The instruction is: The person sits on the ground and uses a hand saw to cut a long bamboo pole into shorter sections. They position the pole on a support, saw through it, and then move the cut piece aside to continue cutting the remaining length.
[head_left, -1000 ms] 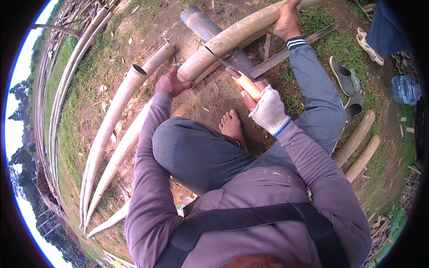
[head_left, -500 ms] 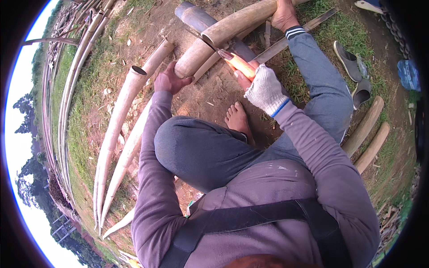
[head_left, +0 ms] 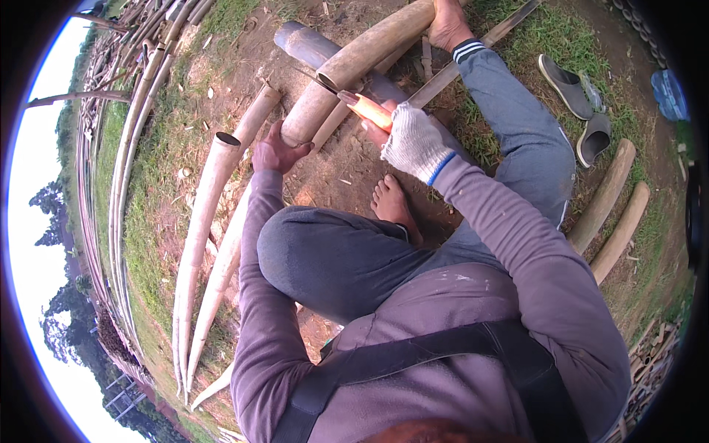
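A thick bamboo pole (head_left: 377, 46) lies across a greyish bamboo pole (head_left: 310, 46) on the ground. My left hand (head_left: 276, 153) is bare and wraps round the near end of a short bamboo section (head_left: 310, 114), in line with the thick pole. Between section and pole a dark gap shows at the cut. My right hand (head_left: 415, 140), in a white knitted glove, grips the orange handle of a saw (head_left: 373, 113). Its thin blade passes through the cut, and the tip shows on the far side. My bare foot (head_left: 447, 28) rests against the thick pole.
Long pale bamboo poles (head_left: 199, 221) lie at left, with more poles (head_left: 122, 170) stacked beyond. Split bamboo (head_left: 473, 70) lies beside my raised leg. Dark slip-on shoes (head_left: 565, 85), two short bamboo pieces (head_left: 605, 192) and a blue plastic bottle (head_left: 670, 96) are at right.
The view has shifted slightly. My right hand and the saw handle have come a little closer to the bamboo. My left hand keeps its grip on the short section.
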A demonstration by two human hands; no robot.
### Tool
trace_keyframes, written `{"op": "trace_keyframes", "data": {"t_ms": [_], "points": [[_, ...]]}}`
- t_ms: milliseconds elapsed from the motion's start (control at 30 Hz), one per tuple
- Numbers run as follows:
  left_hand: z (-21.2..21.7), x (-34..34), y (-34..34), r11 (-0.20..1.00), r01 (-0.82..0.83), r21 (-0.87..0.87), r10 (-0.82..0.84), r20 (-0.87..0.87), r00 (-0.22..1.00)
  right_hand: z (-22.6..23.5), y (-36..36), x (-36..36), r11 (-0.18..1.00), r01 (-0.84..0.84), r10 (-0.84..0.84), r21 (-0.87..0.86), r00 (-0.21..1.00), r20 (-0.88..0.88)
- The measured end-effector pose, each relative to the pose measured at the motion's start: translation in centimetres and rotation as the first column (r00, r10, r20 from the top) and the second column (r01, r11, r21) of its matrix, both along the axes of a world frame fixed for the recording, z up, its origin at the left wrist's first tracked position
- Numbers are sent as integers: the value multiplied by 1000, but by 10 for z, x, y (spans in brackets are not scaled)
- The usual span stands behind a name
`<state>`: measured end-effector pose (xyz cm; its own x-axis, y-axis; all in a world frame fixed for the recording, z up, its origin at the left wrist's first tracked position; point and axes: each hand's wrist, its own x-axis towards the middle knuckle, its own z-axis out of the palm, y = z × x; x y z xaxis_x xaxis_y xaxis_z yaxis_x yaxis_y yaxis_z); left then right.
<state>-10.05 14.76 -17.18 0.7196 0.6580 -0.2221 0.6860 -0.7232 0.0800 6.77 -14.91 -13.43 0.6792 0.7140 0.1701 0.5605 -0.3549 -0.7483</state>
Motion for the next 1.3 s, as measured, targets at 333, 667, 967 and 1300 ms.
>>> {"op": "trace_keyframes", "data": {"t_ms": [333, 667, 967, 1300], "points": [[-2, 8, -4, 998, -4, -60, 8, 68, 998, -23, -13, -1, 998, 29, -27, 48, 999, -41], [0, -1, -3, 998, -18, -60, 22, 74, 997, 1, -102, -27, 981, -17, 35, 192, 995, -95], [3, 1, 1, 1000, -4, -11, 5, 68, 998, 2, -16, -5, 998, 15, -16, 62, 1000, 10], [-2, 11, -5, 999, 5, -33, -2, 88, 996, -15, 14, 1, 990, 33, -50, 138, 991, 121]]}}
